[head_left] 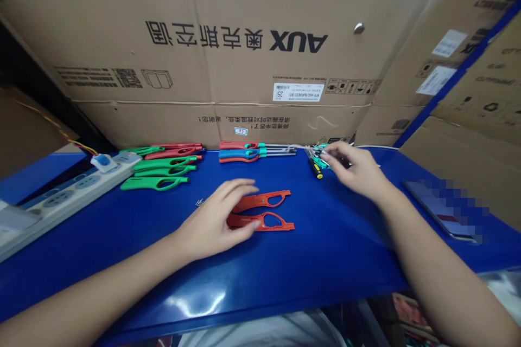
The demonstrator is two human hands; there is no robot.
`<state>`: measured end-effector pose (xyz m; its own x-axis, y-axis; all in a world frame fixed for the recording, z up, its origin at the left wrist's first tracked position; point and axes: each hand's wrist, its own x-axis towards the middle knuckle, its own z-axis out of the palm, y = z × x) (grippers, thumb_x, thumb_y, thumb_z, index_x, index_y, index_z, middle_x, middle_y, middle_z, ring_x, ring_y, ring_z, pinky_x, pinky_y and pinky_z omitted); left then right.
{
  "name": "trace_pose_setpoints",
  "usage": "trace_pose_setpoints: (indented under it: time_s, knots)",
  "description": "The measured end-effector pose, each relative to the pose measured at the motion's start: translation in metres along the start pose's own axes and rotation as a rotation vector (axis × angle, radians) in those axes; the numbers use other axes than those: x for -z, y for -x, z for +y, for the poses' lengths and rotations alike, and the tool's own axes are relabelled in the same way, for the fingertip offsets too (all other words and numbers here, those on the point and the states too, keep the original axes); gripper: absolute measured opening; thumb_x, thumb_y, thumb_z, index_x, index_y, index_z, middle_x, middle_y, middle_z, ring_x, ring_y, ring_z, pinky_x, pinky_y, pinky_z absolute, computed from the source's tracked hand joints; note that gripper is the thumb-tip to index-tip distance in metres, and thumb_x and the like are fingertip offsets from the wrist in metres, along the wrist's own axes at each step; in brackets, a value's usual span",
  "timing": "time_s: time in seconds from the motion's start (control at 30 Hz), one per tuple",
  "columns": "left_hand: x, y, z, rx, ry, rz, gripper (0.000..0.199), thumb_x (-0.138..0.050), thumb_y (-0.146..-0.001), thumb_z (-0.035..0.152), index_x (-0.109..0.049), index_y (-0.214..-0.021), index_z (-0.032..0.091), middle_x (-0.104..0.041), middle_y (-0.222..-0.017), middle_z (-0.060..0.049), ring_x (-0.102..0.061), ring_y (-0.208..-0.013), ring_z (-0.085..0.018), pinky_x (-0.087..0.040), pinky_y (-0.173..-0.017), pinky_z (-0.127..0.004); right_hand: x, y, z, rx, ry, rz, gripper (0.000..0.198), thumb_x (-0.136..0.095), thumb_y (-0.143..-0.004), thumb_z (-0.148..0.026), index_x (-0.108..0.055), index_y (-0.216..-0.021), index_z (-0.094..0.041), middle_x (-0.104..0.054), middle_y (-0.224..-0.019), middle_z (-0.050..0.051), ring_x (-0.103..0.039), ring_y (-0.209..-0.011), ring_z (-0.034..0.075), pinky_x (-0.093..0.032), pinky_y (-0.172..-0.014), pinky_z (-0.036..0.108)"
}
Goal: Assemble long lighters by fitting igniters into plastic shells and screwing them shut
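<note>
Two orange lighter handle halves, an upper one (266, 200) and a lower one (277, 222), lie side by side on the blue table. Over their left ends is my left hand (220, 219), fingers apart and curved, the thumb touching the lower half. My right hand (354, 168) reaches to a pile of small teal and dark parts (324, 156) at the back, thumb and index finger pinched together. What lies between those fingertips is too small to make out. Just left of them is a yellow-and-black screwdriver handle (316, 168).
Lighters with red and blue handles (239, 153) and metal tubes lie against the cardboard wall (244, 76). Several green handle pieces (157, 182) and red ones (179, 150) are at back left, beside a white power strip (73, 190). A phone (437, 209) lies at right.
</note>
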<state>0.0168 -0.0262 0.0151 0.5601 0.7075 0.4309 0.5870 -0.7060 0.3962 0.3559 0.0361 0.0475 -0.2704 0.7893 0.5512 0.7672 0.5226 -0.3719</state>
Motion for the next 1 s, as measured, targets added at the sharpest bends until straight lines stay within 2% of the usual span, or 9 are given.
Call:
trace_pose_setpoints:
  time_s: [0.07,0.13,0.23,0.37,0.6,0.77,1.0]
  knots:
    - [-0.003,0.000,0.005,0.054,0.008,0.209,0.047,-0.066,-0.092,0.033,-0.050,-0.135,0.024,-0.051,-0.143,-0.011,-0.048,-0.136,-0.027,-0.042,-0.114,-0.044,-0.013,0.006,-0.018,0.105,-0.017,-0.089,0.022,-0.051,-0.100,-0.040,-0.063,-0.100,-0.022,-0.072,-0.086,0.005,-0.065,-0.072,0.019,-0.047,-0.069,0.031]
    - [-0.006,-0.001,0.009,0.068,0.005,0.292,0.044,-0.066,-0.092,0.032,-0.051,-0.134,0.025,-0.054,-0.140,-0.010,-0.049,-0.134,-0.027,-0.041,-0.113,-0.046,-0.028,0.013,-0.036,0.183,-0.048,-0.120,0.019,-0.051,-0.101,-0.037,-0.064,-0.101,-0.022,-0.074,-0.097,0.006,-0.068,-0.080,0.019,-0.050,-0.073,0.031]
    - [-0.008,0.000,0.011,0.052,0.026,0.260,0.041,-0.069,-0.092,0.035,-0.057,-0.131,0.027,-0.062,-0.131,-0.008,-0.055,-0.125,-0.026,-0.046,-0.107,-0.044,-0.049,0.025,-0.058,0.294,-0.130,-0.156,0.017,-0.051,-0.102,-0.033,-0.064,-0.104,-0.022,-0.075,-0.100,0.006,-0.070,-0.083,0.018,-0.051,-0.071,0.028]
    - [-0.011,0.003,0.009,-0.003,0.052,0.210,0.031,-0.070,-0.093,0.034,-0.066,-0.123,0.028,-0.072,-0.117,-0.004,-0.062,-0.112,-0.024,-0.045,-0.099,-0.041,-0.063,0.034,-0.073,0.397,-0.207,-0.200,0.017,-0.051,-0.102,-0.030,-0.063,-0.110,-0.021,-0.074,-0.098,0.006,-0.070,-0.084,0.016,-0.052,-0.073,0.026]
    - [-0.012,0.002,0.010,-0.053,0.036,0.206,0.013,-0.067,-0.096,0.032,-0.075,-0.104,0.027,-0.079,-0.099,0.000,-0.065,-0.101,-0.022,-0.043,-0.093,-0.039,-0.065,0.036,-0.077,0.412,-0.237,-0.273,0.013,-0.053,-0.100,-0.030,-0.062,-0.101,-0.020,-0.070,-0.089,0.006,-0.066,-0.077,0.016,-0.051,-0.067,0.026]
    - [-0.012,0.001,0.008,-0.068,0.024,0.203,0.010,-0.068,-0.095,0.029,-0.075,-0.101,0.026,-0.079,-0.094,0.001,-0.067,-0.094,-0.019,-0.042,-0.090,-0.037,-0.066,0.035,-0.074,0.442,-0.255,-0.328,0.017,-0.048,-0.102,-0.027,-0.064,-0.104,-0.019,-0.070,-0.093,0.008,-0.065,-0.085,0.018,-0.054,-0.076,0.030]
    - [-0.013,0.002,0.004,-0.046,0.024,0.197,0.009,-0.068,-0.095,0.029,-0.075,-0.097,0.024,-0.078,-0.091,0.001,-0.067,-0.091,-0.018,-0.041,-0.087,-0.035,-0.068,0.035,-0.072,0.465,-0.211,-0.326,0.021,-0.047,-0.103,-0.025,-0.066,-0.104,-0.018,-0.071,-0.094,0.009,-0.066,-0.085,0.019,-0.054,-0.075,0.031]
